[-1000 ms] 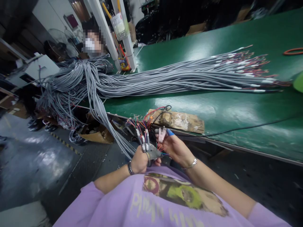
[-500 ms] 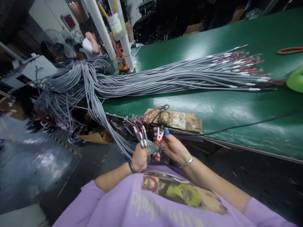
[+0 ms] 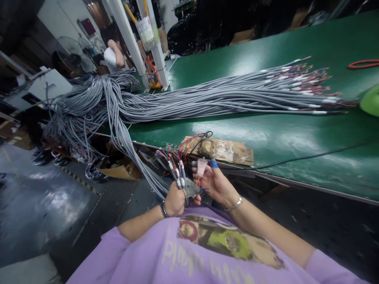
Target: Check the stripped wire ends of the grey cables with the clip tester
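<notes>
My left hand (image 3: 174,199) is closed round a bundle of grey cables (image 3: 181,182), whose bared, coloured wire ends fan upward. A bent grey piece of cable or jacket, with a few coloured wires at its tip, points from this fist toward my right hand (image 3: 220,187). Between the fingers of my right hand is a small pale-pink clip (image 3: 201,167), apparently a clothespin, blurred by motion. Blue covers the tip of my right thumb. Orange-red wires show just below the clip; whether it touches them I cannot tell.
Long grey cables (image 3: 207,100) lie across the green table (image 3: 290,138). A worn wooden block (image 3: 229,151) with wires sits at the near edge. A white post (image 3: 126,37) stands behind. A cardboard box (image 3: 124,170) is below. A person (image 3: 114,55) is at far left.
The pink clip has turned in my right hand, from showing its two legs to a broader blurred face. My right thumb has shifted slightly right. The left hand keeps its grip.
</notes>
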Motion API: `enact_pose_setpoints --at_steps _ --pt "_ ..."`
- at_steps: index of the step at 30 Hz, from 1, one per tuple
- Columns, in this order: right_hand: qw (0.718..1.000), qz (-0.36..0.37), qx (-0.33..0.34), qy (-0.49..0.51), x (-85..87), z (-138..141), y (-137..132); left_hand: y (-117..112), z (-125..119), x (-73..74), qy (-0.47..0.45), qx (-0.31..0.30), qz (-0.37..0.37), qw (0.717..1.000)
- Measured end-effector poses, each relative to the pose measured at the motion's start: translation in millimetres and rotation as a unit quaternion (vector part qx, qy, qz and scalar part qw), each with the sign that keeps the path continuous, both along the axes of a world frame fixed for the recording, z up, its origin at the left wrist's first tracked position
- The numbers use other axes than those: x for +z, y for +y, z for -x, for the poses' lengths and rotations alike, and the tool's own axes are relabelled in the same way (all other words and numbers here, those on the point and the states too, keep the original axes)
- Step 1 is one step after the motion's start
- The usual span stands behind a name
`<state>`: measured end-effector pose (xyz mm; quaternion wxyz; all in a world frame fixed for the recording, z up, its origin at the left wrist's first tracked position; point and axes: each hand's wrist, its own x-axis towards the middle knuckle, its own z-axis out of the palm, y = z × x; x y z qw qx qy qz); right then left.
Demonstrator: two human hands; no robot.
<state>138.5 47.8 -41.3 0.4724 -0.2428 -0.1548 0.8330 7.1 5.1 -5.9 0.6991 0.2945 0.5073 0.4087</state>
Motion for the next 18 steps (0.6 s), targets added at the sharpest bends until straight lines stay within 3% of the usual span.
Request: enact_pose_setpoints --at_steps 13,18 --pt "0.995 -0.018 -0.022 -0.093 0.0 -4.5 1.0 1.4 -6.0 3.9 -0.013 0.042 -0.010 0.999" --pt "0.998 -0.032 -0.003 -0.053 -3.6 -7.0 1.5 3.1 -7.7 3.2 -0.009 0.046 -0.004 0.999"
